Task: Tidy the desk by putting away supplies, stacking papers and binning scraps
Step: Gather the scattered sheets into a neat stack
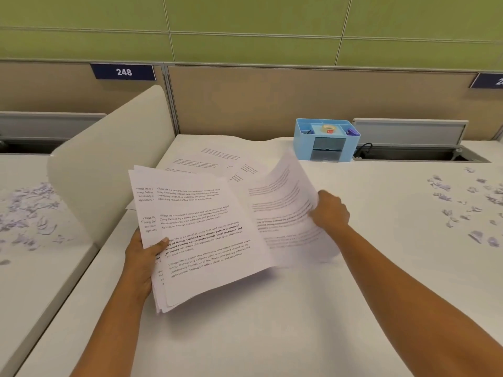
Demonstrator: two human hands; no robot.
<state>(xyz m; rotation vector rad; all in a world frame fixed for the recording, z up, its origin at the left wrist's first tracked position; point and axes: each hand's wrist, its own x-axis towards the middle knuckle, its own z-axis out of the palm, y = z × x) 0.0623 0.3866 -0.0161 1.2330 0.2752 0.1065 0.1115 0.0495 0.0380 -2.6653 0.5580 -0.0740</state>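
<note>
The person's left hand (141, 258) holds a stack of papers (206, 240) by its lower left corner. The stack is lifted off the white surface (272, 336) and tilted toward the camera. The thumb presses flat on the top page, while the other fingers are hidden underneath. The right hand (330, 210) grips the right edge of a single sheet (283, 202), its fingers curled around the paper, and the sheet bows upward just beside the stack. More loose sheets (206, 159) lie flat on the surface behind both hands. A blue organizer (325, 148) stands near the back edge with a roll of tape (328, 128) on top (purple items sit in its side compartments). Torn scraps (462, 202) are scattered well off to the right. Past a curved divider (109, 164), the neighbouring desk (40, 281) carries a second scatter of shreds (30, 210).
</note>
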